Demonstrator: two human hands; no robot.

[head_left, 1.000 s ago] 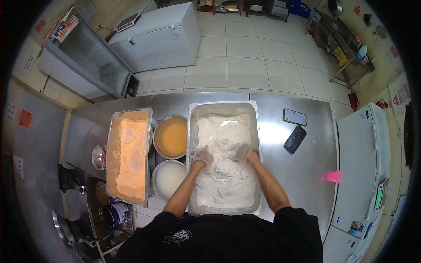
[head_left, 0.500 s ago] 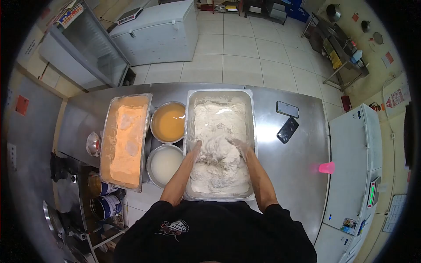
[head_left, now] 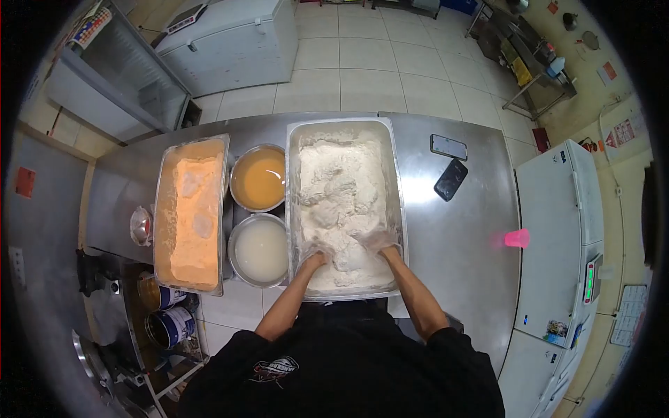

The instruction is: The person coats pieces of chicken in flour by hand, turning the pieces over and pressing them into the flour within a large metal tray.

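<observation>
In the head view, a brushed-metal table (head_left: 460, 265) bears, left of the frame's centre, a clear-walled rectangular tray (head_left: 162, 182) of orange powder and two round metal bowls, one of amber liquid (head_left: 259, 180) and one of cloudy white liquid (head_left: 260, 252), with two dark phones (head_left: 451, 180) at upper right and a pink cup (head_left: 517, 238) at right. The loose white powder (head_left: 341, 191) lies mid-frame in a deep rectangular metal tray (head_left: 339, 122), whose walls surround both hands. Forearms reach up from the lower edge, the translucent-gloved left hand (head_left: 315, 249) and right hand (head_left: 378, 241) apart, fingers sunk in the powder; whether they grip cannot be determined.
</observation>
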